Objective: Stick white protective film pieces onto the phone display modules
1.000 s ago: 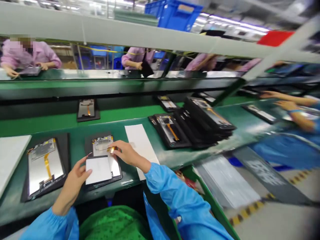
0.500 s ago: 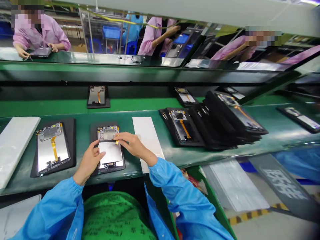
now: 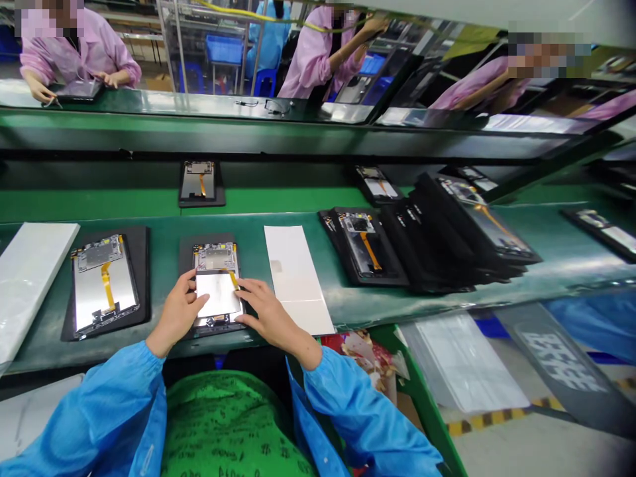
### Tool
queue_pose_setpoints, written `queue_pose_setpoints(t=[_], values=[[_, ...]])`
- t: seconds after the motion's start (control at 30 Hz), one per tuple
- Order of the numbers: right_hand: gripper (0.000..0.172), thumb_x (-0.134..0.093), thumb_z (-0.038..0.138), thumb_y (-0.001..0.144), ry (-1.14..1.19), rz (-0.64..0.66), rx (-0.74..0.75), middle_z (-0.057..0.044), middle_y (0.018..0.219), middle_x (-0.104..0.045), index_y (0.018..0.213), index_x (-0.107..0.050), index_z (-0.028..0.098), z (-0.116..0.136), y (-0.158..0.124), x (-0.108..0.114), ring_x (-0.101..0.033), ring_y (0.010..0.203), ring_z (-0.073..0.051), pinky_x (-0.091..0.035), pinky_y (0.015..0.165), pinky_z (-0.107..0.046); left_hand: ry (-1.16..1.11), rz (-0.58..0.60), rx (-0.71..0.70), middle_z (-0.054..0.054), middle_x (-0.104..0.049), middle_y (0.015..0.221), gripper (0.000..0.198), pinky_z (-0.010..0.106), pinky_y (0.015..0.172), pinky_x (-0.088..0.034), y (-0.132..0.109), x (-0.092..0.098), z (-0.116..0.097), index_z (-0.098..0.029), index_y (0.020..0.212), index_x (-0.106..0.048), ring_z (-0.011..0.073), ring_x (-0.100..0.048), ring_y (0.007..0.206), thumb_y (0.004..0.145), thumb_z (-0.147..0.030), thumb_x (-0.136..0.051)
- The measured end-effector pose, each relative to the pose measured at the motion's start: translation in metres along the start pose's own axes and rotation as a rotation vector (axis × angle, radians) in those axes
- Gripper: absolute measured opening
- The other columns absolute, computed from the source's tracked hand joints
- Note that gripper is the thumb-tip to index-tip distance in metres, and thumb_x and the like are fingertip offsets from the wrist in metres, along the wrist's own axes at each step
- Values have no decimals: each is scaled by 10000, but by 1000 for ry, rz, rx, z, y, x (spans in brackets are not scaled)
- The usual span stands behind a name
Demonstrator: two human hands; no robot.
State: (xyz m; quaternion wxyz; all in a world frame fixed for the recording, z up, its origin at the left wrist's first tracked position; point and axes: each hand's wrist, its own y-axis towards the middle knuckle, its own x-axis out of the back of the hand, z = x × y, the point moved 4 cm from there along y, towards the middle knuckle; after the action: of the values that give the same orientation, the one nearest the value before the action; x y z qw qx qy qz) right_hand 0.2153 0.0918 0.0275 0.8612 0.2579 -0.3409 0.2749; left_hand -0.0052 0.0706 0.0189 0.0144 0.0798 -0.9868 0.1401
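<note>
A tablet back assembly lies in a black tray in front of me on the green bench. A white rectangular sheet lies on its lower half. My left hand holds the sheet's left edge with thumb and fingers. My right hand rests at the sheet's right edge, fingers stretched flat beside the orange flex cable.
A second tablet assembly lies to the left, beside a white panel. A white backing strip lies to the right. Stacked black trays stand further right. Other people work across the conveyor.
The white sheet has been lowered flat onto the tablet. My right hand slid down from the upper right corner to the right edge. The view has tilted down.
</note>
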Motion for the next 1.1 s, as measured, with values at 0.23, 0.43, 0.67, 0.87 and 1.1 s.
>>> queue_pose_setpoints(t=[0.23, 0.43, 0.67, 0.87, 1.1], values=[[429, -662, 228, 930, -37, -31, 33, -164, 1460, -522, 1342, -548, 201, 1, -5, -9, -445, 1343, -313, -464, 1075, -600, 141, -24, -48, 42, -616, 984, 754, 281, 634, -540, 3, 4, 1, -145, 1414, -484, 148, -657, 703, 740, -334, -764], [394, -626, 225, 951, -42, -54, 47, -168, 1455, -523, 1337, -554, 197, 0, -7, -11, -454, 1340, -313, -482, 1058, -593, 140, -25, -71, 65, -635, 1020, 763, 296, 672, -553, 4, 4, -1, -137, 1412, -508, 164, -668, 747, 723, -319, -780], [402, -591, 187, 961, -35, -79, 50, -159, 1445, -535, 1359, -543, 221, -2, -9, -11, -470, 1327, -302, -491, 1049, -586, 166, -8, -74, 46, -587, 1038, 784, 301, 700, -569, 6, 4, 5, -126, 1438, -452, 149, -659, 783, 743, -366, -724], [406, -581, 197, 970, -26, -72, 48, -151, 1447, -533, 1372, -536, 231, -2, -7, -12, -462, 1332, -305, -492, 1049, -591, 270, 30, -97, 43, -553, 1025, 735, 326, 711, -563, 9, 4, 7, -122, 1441, -443, 155, -645, 788, 785, -368, -663], [348, -576, 183, 969, -46, -68, 53, -158, 1421, -550, 1317, -571, 195, 1, -6, -10, -461, 1319, -301, -494, 1054, -572, 730, 0, -252, -5, -526, 866, 577, 326, 713, -471, 7, 8, -9, -129, 1386, -518, 151, -532, 696, 850, -323, -609]])
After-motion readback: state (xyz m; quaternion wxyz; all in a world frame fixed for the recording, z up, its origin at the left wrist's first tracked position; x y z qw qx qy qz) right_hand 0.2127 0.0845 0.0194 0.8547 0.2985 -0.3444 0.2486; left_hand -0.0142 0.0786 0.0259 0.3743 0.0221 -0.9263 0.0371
